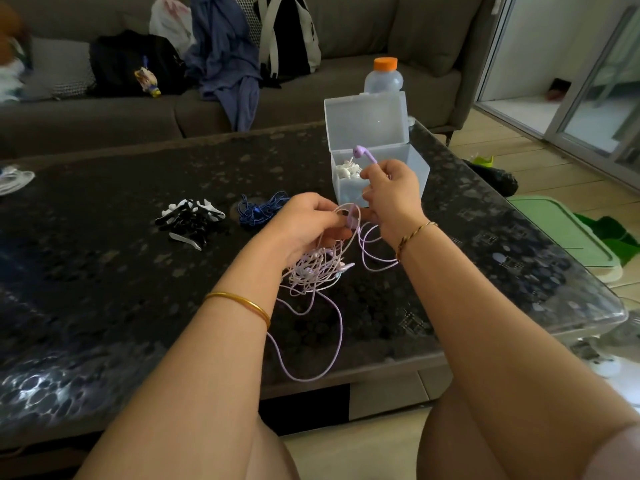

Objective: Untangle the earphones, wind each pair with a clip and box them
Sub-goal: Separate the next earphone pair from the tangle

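My left hand [311, 221] grips a knot of pale pink and lilac earphone cables [317, 271] just above the dark table. One long lilac loop hangs past the table's front edge. My right hand [393, 195] pinches a lilac cable higher up, and a purple earbud [362, 153] sticks out above its fingers. Behind my right hand stands a translucent box [414, 168] with its lid open; white earphones [346, 168] lie inside. A heap of black and white clips [190, 218] lies to the left, beside a bundle of blue earphones [259, 209].
A bottle with an orange cap [383, 76] stands behind the box. White cable [14, 180] lies at the table's far left edge. A grey sofa with bags and clothes [221, 57] runs behind the glass-topped table [104, 289]. A green tray [561, 230] sits on the floor to the right.
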### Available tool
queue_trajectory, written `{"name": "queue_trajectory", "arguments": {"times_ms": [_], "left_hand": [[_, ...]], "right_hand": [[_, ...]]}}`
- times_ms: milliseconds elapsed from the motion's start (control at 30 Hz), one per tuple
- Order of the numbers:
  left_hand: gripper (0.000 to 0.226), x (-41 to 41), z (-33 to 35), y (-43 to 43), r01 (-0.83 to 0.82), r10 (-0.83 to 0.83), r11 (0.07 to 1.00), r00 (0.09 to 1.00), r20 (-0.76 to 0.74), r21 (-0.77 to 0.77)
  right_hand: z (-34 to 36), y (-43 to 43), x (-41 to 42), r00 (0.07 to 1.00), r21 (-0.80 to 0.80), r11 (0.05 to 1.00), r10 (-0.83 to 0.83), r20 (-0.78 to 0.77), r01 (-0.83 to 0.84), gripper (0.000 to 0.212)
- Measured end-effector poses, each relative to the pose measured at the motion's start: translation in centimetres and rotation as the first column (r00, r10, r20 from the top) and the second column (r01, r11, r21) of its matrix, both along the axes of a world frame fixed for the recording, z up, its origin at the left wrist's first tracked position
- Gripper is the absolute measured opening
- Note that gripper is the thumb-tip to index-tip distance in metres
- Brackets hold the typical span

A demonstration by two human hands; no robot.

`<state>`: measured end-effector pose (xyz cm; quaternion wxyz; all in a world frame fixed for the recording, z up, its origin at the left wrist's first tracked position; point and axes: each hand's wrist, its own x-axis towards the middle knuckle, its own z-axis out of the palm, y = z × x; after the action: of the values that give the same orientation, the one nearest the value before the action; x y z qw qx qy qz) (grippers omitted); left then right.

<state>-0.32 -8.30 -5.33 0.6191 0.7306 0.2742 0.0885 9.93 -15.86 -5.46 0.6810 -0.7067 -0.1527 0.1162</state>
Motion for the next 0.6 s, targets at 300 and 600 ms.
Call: {"name": "queue_trajectory", "arguments": {"times_ms": [300,600], "left_hand": [[0.018,-0.5,0.7,-0.1,0.153,-0.158,0.957,0.987,0.001,-0.245],[0.016,-0.8,-0.1,0.5,0.109,-0.094,0.982,0.991,-0.098,0.155]], "right_hand": [[-0.6,-0.2,1.1,0.988,-0.065,0.987,-0.147,0.039,0.149,0.018],[1.1,-1.2,0.5,0.950,0.232,0.973,0.082,-0.300,-0.010,0.015]]}}
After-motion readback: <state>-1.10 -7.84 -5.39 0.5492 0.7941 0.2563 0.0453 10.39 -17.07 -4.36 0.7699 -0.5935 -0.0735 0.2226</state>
